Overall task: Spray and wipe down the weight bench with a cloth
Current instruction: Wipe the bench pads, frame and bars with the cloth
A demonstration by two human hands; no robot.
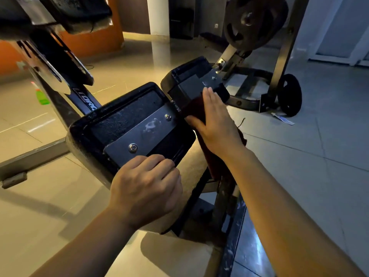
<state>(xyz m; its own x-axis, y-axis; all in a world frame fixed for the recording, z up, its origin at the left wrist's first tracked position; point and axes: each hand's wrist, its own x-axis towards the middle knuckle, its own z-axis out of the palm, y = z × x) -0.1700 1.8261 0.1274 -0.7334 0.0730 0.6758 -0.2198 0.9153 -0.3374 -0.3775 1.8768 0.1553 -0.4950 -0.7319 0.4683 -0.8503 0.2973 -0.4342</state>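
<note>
Both grips are down on the weight bench, which I see from its underside. My right hand (216, 122) lies flat with fingers straight and together, pressing a dark red cloth (207, 148) against the bench frame between the two pads; the cloth hangs down below the wrist along the frame. My left hand (146, 186) has its fingers curled over the near edge of the seat pad (127, 124), holding it.

That pad is black with a rolled vinyl rim, a grainy black backing board and a grey metal bracket (142, 134) fixed across it by two shiny bolts; a pale smudge marks the bracket's middle. Just beyond it, the second pad (186, 76) shows the same black rim and a similar plate. The bench's steel frame (229, 232) runs toward me, scuffed with pale flecks.

A green spray bottle (42, 96) stands on the tiled floor at left, well apart from both hands. Weight plates (250, 25) hang on a rack at the back.
</note>
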